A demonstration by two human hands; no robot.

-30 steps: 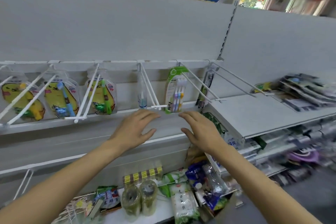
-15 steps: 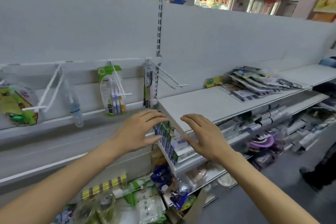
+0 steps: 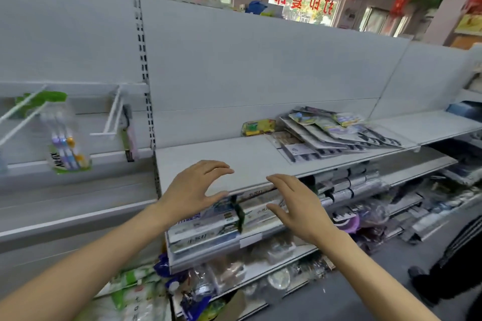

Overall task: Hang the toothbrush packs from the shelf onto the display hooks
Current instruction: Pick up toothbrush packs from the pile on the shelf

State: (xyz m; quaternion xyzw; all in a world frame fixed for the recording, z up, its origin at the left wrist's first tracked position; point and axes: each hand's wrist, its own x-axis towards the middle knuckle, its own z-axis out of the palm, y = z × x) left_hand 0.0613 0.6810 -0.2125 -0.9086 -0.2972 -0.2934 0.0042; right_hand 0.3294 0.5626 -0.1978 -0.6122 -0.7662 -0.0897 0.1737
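A loose pile of flat toothbrush packs (image 3: 336,133) lies on the grey shelf (image 3: 234,156) toward its right end. A yellow-green pack (image 3: 258,127) lies just left of the pile by the back panel. My left hand (image 3: 193,190) and my right hand (image 3: 294,206) hover empty over the shelf's front edge, fingers spread and relaxed. White wire display hooks (image 3: 112,117) stick out of the rail at left. A green-topped multi-brush pack (image 3: 65,143) hangs on one hook, and a slim dark pack (image 3: 128,135) hangs beside the upright.
Boxed goods (image 3: 208,227) fill the shelf below my hands. Bagged goods crowd the lowest shelf (image 3: 146,292). A person's dark-trousered leg (image 3: 453,268) stands in the aisle at right. A slotted upright (image 3: 146,101) divides the hook section from the shelf section.
My view has swung right, from the hook section to the shelf with the pile. Both hands moved with it and stay empty, fingers spread.
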